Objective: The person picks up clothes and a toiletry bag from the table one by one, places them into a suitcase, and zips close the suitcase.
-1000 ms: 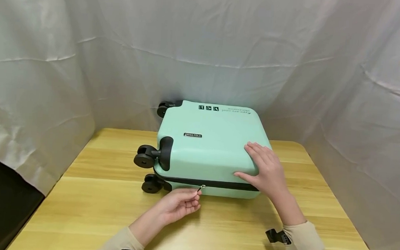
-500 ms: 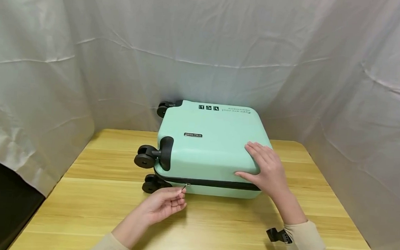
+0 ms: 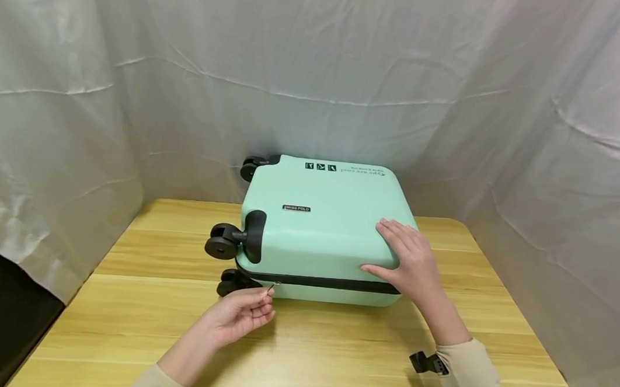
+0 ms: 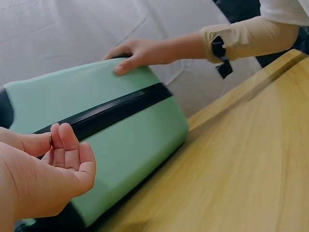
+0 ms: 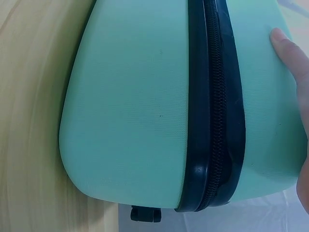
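A mint-green suitcase (image 3: 330,218) lies flat on the table, its black wheels (image 3: 223,241) pointing left. Along its near side runs a black zipper (image 3: 331,282), whose meshed teeth show in the right wrist view. My left hand (image 3: 237,318) pinches the small metal zipper pull (image 3: 272,287) between thumb and fingers, close to the wheel end. In the left wrist view the pull is mostly hidden by the fingertips. My right hand (image 3: 412,260) rests on the suitcase's near right corner, fingers spread over the top and the thumb against the near side.
The wooden table (image 3: 333,358) extends in front of the suitcase and to both sides. A pale curtain (image 3: 316,71) hangs behind it and on either side. A black strap device (image 3: 427,363) sits on the right wrist.
My left hand has slid left along the suitcase's near side with the zipper pull, slowing in the last half second. The right hand has stayed on the corner.
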Demonstrator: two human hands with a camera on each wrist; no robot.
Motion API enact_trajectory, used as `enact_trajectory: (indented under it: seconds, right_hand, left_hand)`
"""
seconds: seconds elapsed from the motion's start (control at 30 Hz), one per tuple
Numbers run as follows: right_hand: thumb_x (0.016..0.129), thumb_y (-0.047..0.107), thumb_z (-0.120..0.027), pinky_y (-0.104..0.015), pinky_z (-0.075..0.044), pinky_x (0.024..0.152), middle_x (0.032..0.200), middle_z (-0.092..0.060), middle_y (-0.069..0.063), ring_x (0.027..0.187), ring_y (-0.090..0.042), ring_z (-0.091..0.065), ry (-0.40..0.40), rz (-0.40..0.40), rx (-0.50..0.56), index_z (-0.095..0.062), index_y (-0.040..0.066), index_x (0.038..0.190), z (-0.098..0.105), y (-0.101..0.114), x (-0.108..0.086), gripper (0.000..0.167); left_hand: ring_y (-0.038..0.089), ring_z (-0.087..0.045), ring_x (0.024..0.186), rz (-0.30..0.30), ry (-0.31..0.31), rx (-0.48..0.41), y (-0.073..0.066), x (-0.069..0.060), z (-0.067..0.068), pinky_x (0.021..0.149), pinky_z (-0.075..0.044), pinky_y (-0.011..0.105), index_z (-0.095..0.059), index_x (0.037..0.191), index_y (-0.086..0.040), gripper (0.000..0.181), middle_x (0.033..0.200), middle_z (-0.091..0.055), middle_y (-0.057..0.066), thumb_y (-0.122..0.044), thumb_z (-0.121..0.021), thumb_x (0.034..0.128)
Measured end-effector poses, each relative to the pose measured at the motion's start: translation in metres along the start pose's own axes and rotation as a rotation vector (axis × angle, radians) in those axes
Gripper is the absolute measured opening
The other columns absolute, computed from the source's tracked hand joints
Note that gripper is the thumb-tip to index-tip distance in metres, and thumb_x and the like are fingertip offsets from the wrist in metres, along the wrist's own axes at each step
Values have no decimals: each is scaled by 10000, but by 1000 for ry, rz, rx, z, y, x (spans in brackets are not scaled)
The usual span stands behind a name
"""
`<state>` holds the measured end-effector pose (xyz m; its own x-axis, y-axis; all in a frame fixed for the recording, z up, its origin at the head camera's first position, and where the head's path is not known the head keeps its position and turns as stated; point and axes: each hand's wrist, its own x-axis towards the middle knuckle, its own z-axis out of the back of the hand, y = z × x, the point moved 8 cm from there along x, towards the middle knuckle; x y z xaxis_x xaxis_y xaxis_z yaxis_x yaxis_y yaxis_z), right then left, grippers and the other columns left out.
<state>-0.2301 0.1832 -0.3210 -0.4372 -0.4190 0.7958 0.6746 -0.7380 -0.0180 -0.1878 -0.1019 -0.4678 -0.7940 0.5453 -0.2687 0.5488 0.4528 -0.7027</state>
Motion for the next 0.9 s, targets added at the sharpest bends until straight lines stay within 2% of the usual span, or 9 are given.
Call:
enact_trajectory:
  seconds: [0.2,0.53,0.77,0.9]
  right_hand:
    - [812,728,-558,-519,-453,973,1226,-683,-120,1143,-329,-619,-33,12,12,-640,48,1263,4,1,0,820]
    - [804,750,-544,-502,-444,1004,1244,-676,-110,1173,-315,-606,-1,-2,7,-639,61,1271,-1,1,-3,838]
    - [807,740,-552,-504,-441,1004,1250,-672,-114,1169,-321,-607,-5,-4,20,-637,62,1273,-3,2,-1,827]
    - [803,743,-548,-501,-426,1014,1250,-669,-122,1179,-326,-598,3,-16,28,-638,60,1270,-1,1,-1,832]
  left_hand:
    - [87,-598,857,-29,1,-19,-7,-8,10,932,-524,278,-674,1059,-82,230,907,-653,-27,-63,-450,1015]
    - [91,-610,880,-18,10,-26,-6,-14,14,956,-514,277,-690,1052,-95,244,909,-659,-33,-69,-450,1016]
    - [80,-614,906,-71,33,-56,-20,-32,29,972,-508,259,-706,1043,-110,318,932,-673,-29,-58,-392,1031]
    - [80,-613,922,-71,48,-74,-21,-32,30,990,-498,258,-701,1064,-105,331,949,-676,-23,-59,-374,1037]
